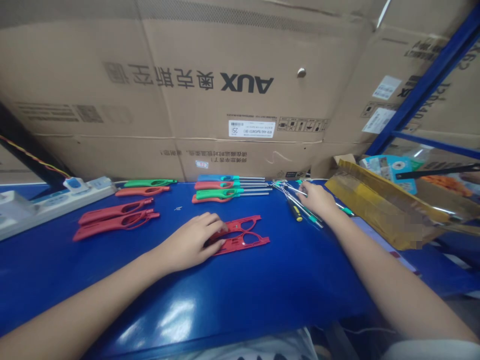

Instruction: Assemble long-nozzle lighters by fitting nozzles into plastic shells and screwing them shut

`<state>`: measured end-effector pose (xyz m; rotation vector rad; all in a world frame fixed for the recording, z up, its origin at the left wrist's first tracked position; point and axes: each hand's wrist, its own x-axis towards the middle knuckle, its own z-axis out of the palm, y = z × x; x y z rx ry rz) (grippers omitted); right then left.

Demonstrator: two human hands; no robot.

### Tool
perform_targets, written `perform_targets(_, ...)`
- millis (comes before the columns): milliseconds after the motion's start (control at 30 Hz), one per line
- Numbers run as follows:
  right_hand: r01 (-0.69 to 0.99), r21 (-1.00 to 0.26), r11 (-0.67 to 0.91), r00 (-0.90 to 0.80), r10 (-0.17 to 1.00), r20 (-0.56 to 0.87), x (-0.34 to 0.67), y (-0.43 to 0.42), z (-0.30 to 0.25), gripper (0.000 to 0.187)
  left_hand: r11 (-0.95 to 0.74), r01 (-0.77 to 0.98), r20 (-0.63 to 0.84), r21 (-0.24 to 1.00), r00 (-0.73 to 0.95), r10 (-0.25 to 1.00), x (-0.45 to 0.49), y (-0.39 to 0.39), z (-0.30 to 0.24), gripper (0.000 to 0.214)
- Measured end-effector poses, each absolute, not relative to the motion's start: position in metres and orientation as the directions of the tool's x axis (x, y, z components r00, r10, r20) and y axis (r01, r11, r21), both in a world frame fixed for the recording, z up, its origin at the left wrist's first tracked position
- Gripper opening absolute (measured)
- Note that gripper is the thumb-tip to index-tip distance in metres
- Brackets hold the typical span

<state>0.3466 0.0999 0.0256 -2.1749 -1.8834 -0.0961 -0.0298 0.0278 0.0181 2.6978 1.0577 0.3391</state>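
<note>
My left hand lies on the blue table, its fingers curled over the near ends of two red plastic lighter shells that lie side by side. My right hand reaches to the back right and its fingers rest on a bundle of thin metal tubes with wires; whether they pinch one is hidden. A small yellow-and-black screwdriver lies just left of that hand.
Several assembled lighters in blue, red and green lie at the back centre. More red shells and a green and a red one lie at the left. A white power strip stands far left. Cardboard boxes form the back wall; yellow packaging sits right.
</note>
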Motion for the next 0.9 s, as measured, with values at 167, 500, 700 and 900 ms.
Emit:
perform_targets(167, 0.955, -0.276, -0.110, 0.205, 0.917, 0.343, 0.348, 0.100, 0.027, 0.014, -0.716, 0.638, 0.124, 0.283, 0.716, 0.687, -0.029, 0.028, 0.018, 0.023)
perform_targets(500, 0.877, -0.470, 0.101, 0.143, 0.878, 0.456, 0.341, 0.095, 0.038, 0.015, -0.720, 0.643, 0.097, 0.261, 0.725, 0.682, -0.033, 0.030, 0.024, 0.020)
perform_targets(700, 0.636, -0.612, 0.471, -0.295, 0.880, 0.371, 0.311, 0.073, 0.040, 0.025, -0.722, 0.639, 0.096, 0.264, 0.727, 0.679, -0.045, 0.038, 0.032, 0.017)
perform_targets(900, 0.556, -0.595, 0.580, -0.484, 0.808, 0.335, 0.284, 0.047, 0.043, 0.021, -0.687, 0.594, 0.376, 0.418, 0.576, 0.726, -0.035, 0.030, 0.030, 0.032)
